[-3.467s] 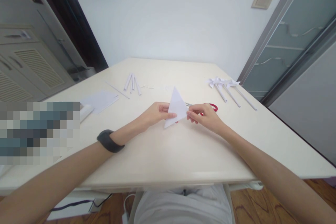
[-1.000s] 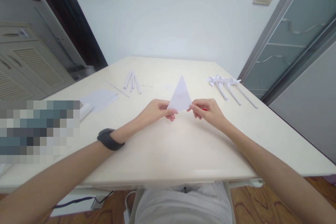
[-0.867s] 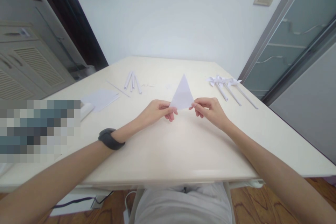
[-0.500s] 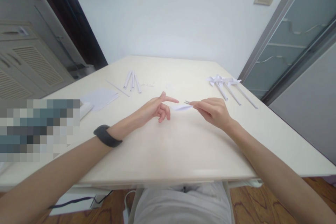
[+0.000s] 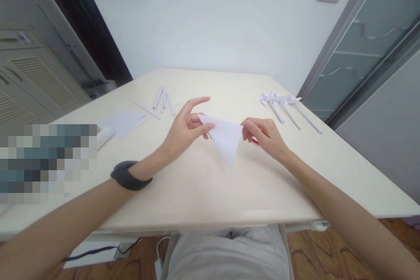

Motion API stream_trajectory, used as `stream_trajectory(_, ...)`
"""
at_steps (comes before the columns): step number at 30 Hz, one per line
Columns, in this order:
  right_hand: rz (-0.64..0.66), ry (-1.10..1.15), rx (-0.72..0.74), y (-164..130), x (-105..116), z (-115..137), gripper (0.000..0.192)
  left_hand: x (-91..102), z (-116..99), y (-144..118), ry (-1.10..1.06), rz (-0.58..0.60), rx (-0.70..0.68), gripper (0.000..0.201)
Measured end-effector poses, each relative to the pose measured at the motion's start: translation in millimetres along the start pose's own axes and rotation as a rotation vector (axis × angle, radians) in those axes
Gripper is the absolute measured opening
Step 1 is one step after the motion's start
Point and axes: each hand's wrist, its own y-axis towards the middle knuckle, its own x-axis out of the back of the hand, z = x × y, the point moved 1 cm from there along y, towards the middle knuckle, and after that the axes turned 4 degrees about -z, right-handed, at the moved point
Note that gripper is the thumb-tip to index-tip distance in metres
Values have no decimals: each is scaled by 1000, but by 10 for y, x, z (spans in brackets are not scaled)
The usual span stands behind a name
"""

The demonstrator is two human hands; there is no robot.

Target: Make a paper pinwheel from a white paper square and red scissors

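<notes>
A folded white sheet of paper [image 5: 226,138], triangular with one corner pointing down, is held above the table in front of me. My left hand [image 5: 187,129] pinches its left part between the thumb and the lower fingers, while the index finger is stretched out. At its upper right corner, my right hand [image 5: 262,133] grips the paper with thumb and fingertips. Tucked under the right palm, a red piece [image 5: 255,141] of a small tool, apparently scissors, peeks out; the rest is hidden.
Several rolled paper sticks [image 5: 164,100] and a thin stick [image 5: 144,109] lie at the back left, near stacked paper sheets [image 5: 121,121]. Paper pinwheels [image 5: 278,99] on sticks rest at the right. A blurred-out area [image 5: 46,164] covers the table's left side.
The paper has turned from edge-on to face me as a triangle. My left hand has closed on it. Metal tips seen at my right fingers are now hidden.
</notes>
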Motion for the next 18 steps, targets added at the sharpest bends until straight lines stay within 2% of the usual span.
stream_trajectory(2, 13, 46, -6, -6, 2, 57, 41, -16, -44, -29, 39, -34, -43, 61)
stream_trajectory(6, 6, 60, -8, -23, -28, 134, 34, -30, -84, -65, 47, -69, -74, 66)
stream_trajectory(9, -3, 64, -7, -34, -54, 154, 33, -39, -70, -66, -33, -39, -87, 65)
stream_trajectory(11, -6, 70, -3, -37, -61, 162, 32, -55, -27, -63, -82, 0, -41, 62)
stream_trajectory(15, 7, 80, 5, -39, -61, 180, 32, -117, 105, -81, -76, 75, 91, 42)
stream_trajectory(18, 13, 79, 6, -41, -61, 192, 33, -154, 163, -107, -48, 100, 130, 25)
